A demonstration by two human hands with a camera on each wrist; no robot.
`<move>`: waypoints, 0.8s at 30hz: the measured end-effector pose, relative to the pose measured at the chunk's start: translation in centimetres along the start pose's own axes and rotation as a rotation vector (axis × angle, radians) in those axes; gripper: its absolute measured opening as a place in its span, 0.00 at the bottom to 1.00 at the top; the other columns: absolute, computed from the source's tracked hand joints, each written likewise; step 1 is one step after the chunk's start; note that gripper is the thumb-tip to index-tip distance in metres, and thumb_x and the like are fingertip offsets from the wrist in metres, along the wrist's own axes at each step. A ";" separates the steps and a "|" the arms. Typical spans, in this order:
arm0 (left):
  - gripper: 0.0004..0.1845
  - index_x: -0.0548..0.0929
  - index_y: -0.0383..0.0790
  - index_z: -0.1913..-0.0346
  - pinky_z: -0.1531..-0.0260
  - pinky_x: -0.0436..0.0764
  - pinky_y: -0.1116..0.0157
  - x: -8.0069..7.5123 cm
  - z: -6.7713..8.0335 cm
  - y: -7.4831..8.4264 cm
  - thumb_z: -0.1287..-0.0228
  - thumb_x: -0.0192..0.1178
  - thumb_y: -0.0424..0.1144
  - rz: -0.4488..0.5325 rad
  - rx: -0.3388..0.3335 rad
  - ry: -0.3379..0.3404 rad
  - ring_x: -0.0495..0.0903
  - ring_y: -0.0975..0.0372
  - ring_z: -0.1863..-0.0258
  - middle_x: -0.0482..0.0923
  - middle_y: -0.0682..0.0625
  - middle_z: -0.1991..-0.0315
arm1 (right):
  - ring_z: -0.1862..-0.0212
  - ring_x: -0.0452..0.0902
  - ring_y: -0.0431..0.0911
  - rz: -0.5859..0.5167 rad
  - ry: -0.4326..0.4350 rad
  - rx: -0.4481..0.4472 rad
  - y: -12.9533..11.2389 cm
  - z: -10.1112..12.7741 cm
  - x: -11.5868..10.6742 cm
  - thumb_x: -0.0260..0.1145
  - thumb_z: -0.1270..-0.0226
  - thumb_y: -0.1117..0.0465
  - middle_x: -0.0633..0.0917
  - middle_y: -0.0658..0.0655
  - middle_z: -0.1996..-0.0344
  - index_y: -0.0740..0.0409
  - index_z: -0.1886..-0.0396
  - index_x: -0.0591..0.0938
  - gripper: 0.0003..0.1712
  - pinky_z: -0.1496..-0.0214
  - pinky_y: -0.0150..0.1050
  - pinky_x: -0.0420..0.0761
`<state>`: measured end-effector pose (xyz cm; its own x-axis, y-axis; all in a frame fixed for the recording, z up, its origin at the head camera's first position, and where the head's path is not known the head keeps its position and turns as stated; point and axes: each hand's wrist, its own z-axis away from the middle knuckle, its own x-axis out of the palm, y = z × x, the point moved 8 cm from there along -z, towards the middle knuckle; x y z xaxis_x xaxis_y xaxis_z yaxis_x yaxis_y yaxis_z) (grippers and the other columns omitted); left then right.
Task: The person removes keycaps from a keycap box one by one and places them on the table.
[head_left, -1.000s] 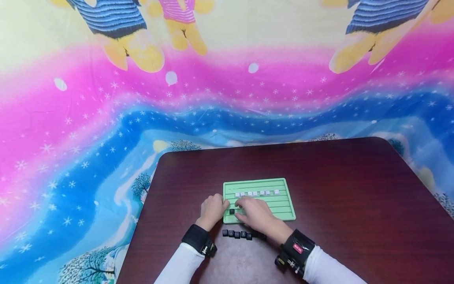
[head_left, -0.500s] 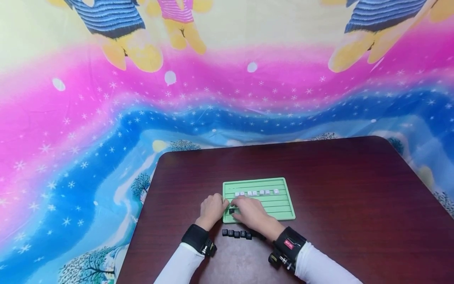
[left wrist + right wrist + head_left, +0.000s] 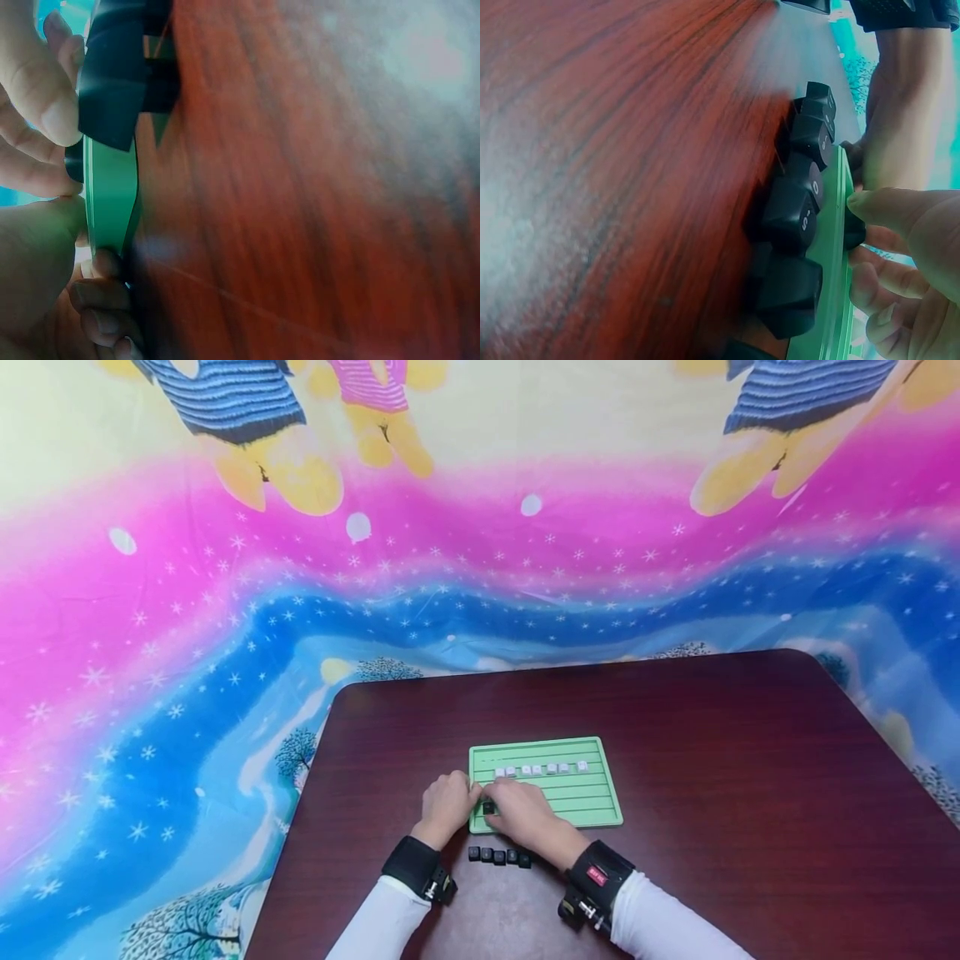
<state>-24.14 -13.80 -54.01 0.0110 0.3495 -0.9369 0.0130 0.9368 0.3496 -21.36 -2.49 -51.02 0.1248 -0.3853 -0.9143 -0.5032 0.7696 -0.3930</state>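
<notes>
A green ridged tray (image 3: 577, 793) lies on the dark wooden table (image 3: 712, 760), carrying a row of several white keycaps (image 3: 540, 769). My left hand (image 3: 467, 793) grips the tray's left edge; in the left wrist view its fingers (image 3: 105, 300) curl under the tray's rim (image 3: 110, 195). My right hand (image 3: 501, 803) reaches over the tray's near-left part, thumb and fingers (image 3: 889, 210) pinching a black keycap (image 3: 855, 234) on the tray (image 3: 832, 255). That black keycap (image 3: 489, 807) shows just left of the right fingers. Several more black keycaps (image 3: 498, 856) sit in a row on the table before the tray.
The row of loose black keycaps (image 3: 802, 195) lies close against the tray's near edge. A bright cartoon-print cloth (image 3: 225, 610) hangs behind and left of the table. Both wrists wear black bands with cameras (image 3: 592, 885).
My right hand and wrist have slid a little to the left, closing on the black keycap at the tray's near-left. The left hand has stayed on the tray's edge.
</notes>
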 end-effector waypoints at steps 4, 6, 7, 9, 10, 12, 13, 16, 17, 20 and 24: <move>0.28 0.59 0.49 0.87 0.85 0.58 0.64 -0.1 0.0 0.0 0.31 0.58 0.46 -0.002 -0.002 -0.002 0.61 0.61 0.89 0.53 0.57 0.88 | 0.71 0.75 0.39 0.001 -0.012 0.006 -0.1 -0.2 0.1 0.74 0.44 0.59 0.81 0.46 0.71 0.48 0.60 0.88 0.11 0.75 0.35 0.70; 0.28 0.59 0.49 0.87 0.85 0.58 0.65 -0.1 0.1 0.0 0.30 0.58 0.46 0.000 0.001 -0.004 0.60 0.62 0.89 0.53 0.57 0.88 | 0.71 0.75 0.39 0.007 -0.023 0.013 -0.1 -0.3 0.2 0.74 0.44 0.58 0.82 0.46 0.71 0.47 0.62 0.88 0.09 0.75 0.36 0.71; 0.28 0.59 0.49 0.87 0.85 0.57 0.65 -0.1 0.1 0.0 0.30 0.58 0.46 -0.001 0.003 -0.006 0.60 0.62 0.89 0.53 0.57 0.88 | 0.71 0.76 0.39 0.010 -0.025 0.016 0.0 -0.4 0.3 0.74 0.44 0.58 0.82 0.46 0.71 0.47 0.62 0.87 0.09 0.75 0.36 0.71; 0.28 0.59 0.49 0.87 0.85 0.57 0.65 -0.1 0.1 0.1 0.29 0.58 0.46 -0.001 0.004 -0.007 0.59 0.62 0.90 0.52 0.57 0.89 | 0.71 0.75 0.39 0.019 -0.028 0.019 0.0 -0.5 0.5 0.75 0.43 0.58 0.82 0.46 0.71 0.47 0.63 0.87 0.08 0.75 0.36 0.71; 0.28 0.58 0.49 0.87 0.85 0.57 0.65 -0.1 0.1 0.0 0.29 0.58 0.46 -0.001 0.005 -0.006 0.59 0.62 0.90 0.52 0.57 0.89 | 0.71 0.75 0.38 0.023 -0.029 0.021 0.1 -0.5 0.5 0.75 0.43 0.58 0.82 0.46 0.72 0.47 0.64 0.87 0.07 0.75 0.36 0.71; 0.28 0.58 0.49 0.87 0.85 0.57 0.65 0.0 0.1 0.0 0.29 0.57 0.46 -0.003 0.001 -0.012 0.59 0.62 0.90 0.52 0.57 0.89 | 0.72 0.75 0.38 0.030 -0.030 0.025 0.1 -0.6 0.7 0.75 0.43 0.58 0.81 0.46 0.72 0.47 0.65 0.87 0.06 0.75 0.36 0.71; 0.28 0.58 0.49 0.87 0.85 0.57 0.66 0.0 0.1 0.0 0.29 0.57 0.46 -0.004 0.000 -0.012 0.59 0.62 0.89 0.52 0.57 0.89 | 0.72 0.74 0.38 0.033 -0.031 0.026 0.1 -0.6 0.7 0.75 0.42 0.58 0.81 0.46 0.72 0.47 0.66 0.87 0.06 0.75 0.36 0.70; 0.28 0.59 0.49 0.87 0.84 0.58 0.65 0.0 0.0 0.0 0.30 0.58 0.46 -0.008 -0.004 -0.007 0.61 0.62 0.89 0.53 0.57 0.88 | 0.74 0.71 0.38 0.042 -0.022 0.021 0.0 -0.6 0.7 0.74 0.43 0.60 0.80 0.45 0.73 0.46 0.68 0.86 0.05 0.76 0.35 0.69; 0.28 0.59 0.49 0.87 0.84 0.58 0.65 0.0 0.0 0.0 0.30 0.58 0.46 -0.009 -0.005 -0.007 0.61 0.62 0.89 0.53 0.57 0.88 | 0.75 0.71 0.37 0.044 -0.019 0.019 0.0 -0.6 0.7 0.74 0.43 0.60 0.79 0.45 0.74 0.46 0.68 0.85 0.05 0.77 0.35 0.69; 0.28 0.59 0.49 0.87 0.84 0.58 0.65 -0.1 0.0 0.0 0.30 0.58 0.46 -0.007 -0.007 -0.006 0.61 0.61 0.89 0.53 0.57 0.88 | 0.75 0.69 0.37 0.051 -0.010 0.013 0.0 -0.6 0.7 0.73 0.43 0.61 0.79 0.45 0.74 0.46 0.70 0.85 0.05 0.77 0.35 0.68; 0.28 0.59 0.49 0.87 0.84 0.57 0.65 0.0 0.0 -0.1 0.30 0.58 0.46 -0.006 -0.009 -0.011 0.60 0.61 0.89 0.53 0.57 0.88 | 0.75 0.69 0.37 0.051 -0.008 0.013 0.0 -0.6 0.6 0.73 0.43 0.61 0.79 0.45 0.74 0.46 0.70 0.85 0.05 0.77 0.34 0.68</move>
<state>-24.17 -13.87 -54.07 0.0217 0.3434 -0.9389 0.0043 0.9391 0.3436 -21.80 -3.03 -51.56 0.1061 -0.3414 -0.9339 -0.4977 0.7949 -0.3471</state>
